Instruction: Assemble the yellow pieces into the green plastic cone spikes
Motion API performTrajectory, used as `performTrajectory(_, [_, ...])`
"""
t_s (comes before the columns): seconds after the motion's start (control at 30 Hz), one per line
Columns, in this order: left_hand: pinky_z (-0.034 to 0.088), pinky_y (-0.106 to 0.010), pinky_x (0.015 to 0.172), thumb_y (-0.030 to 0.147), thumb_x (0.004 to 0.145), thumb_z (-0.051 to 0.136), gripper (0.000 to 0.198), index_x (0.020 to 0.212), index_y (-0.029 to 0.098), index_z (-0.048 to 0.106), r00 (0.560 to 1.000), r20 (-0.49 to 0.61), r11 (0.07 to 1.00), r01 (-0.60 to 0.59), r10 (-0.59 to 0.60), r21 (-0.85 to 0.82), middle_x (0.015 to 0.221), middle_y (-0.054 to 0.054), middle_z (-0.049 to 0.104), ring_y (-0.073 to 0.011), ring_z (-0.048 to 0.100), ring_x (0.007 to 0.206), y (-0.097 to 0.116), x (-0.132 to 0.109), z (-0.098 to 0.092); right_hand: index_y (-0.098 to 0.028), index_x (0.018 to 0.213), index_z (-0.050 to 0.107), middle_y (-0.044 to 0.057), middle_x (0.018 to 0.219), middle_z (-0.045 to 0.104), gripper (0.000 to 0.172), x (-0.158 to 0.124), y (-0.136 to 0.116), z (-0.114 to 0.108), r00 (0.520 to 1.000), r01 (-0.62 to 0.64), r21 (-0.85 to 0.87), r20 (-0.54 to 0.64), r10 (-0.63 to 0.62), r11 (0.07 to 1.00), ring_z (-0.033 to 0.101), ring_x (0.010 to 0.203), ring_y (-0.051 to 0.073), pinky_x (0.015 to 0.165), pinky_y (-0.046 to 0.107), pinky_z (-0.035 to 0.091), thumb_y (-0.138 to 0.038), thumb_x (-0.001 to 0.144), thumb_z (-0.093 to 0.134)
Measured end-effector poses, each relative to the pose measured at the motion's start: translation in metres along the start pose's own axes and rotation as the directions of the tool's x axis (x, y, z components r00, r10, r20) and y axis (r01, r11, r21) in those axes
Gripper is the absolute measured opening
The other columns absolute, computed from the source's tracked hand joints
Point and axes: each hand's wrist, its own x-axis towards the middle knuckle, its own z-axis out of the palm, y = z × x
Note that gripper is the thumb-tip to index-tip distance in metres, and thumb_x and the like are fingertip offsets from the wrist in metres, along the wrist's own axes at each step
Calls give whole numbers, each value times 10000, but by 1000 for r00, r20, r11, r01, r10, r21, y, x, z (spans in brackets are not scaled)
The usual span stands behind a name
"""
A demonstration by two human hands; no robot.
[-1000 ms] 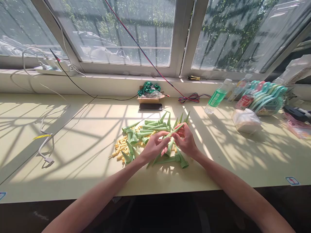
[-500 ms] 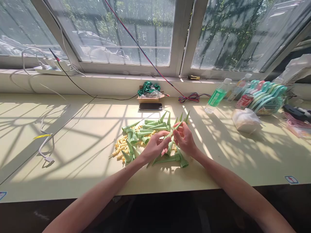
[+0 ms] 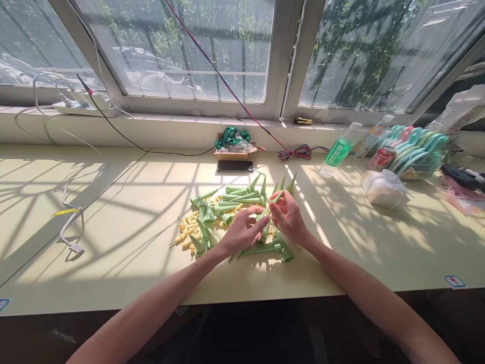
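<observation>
At a sunlit worktable [image 3: 113,242] under a window, a person's left hand [image 3: 242,231] and right hand [image 3: 290,218] meet above a heap of green plastic cone spikes [image 3: 231,198]. Both hands are closed by the fingertips on one green spike [image 3: 273,201], which is held tilted just over the heap. Its wide end is hidden behind the fingers. Small yellow plugs [image 3: 186,230] lie beside the heap. A clear bottle [image 3: 338,150] near the sill has a green label with white characters too small to read. The print on a red can [image 3: 381,158] is equally illegible. A dark phone [image 3: 235,166] lies screen-up, showing nothing. Both forearms are cut off at the bottom edge.
</observation>
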Motion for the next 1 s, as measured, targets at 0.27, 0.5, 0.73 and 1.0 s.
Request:
performTrajectory(0.27, [454,-187,455,441,868,622,374,1072,128,626,991,-95,990,-87,98,109,748,-24,625,-84,552,528,3,-2,2,-216,973,463,-18,781,568,355,-1,0,-2,999,13,-19,40,-12,1000,548,532,89,428,197,420,-491,853,653])
performTrajectory(0.5, [512,-211,562,375,891,606,331,1122,141,644,966,-114,946,-197,232,257,999,-92,676,-122,611,715,-2,-2,2,-218,990,456,-15,835,563,339,-3,-1,-2,997,52,-12,49,-52,999,546,537,73,443,199,445,-441,852,672])
performTrajectory(0.73, [511,-218,566,359,903,590,324,1135,140,641,963,-89,943,-228,255,243,1036,-100,675,-134,605,760,-2,-2,2,-226,1012,451,-16,804,572,352,-3,-3,-3,993,105,-68,59,-101,992,584,600,107,485,226,489,-459,855,663])
performTrajectory(1.0, [527,-222,595,367,884,613,303,1095,154,658,948,-135,927,-241,288,287,995,-85,678,-127,594,742,-1,-3,3,-220,942,445,-14,792,578,349,-3,0,-3,996,88,-62,31,-86,994,585,575,106,472,227,489,-464,844,674])
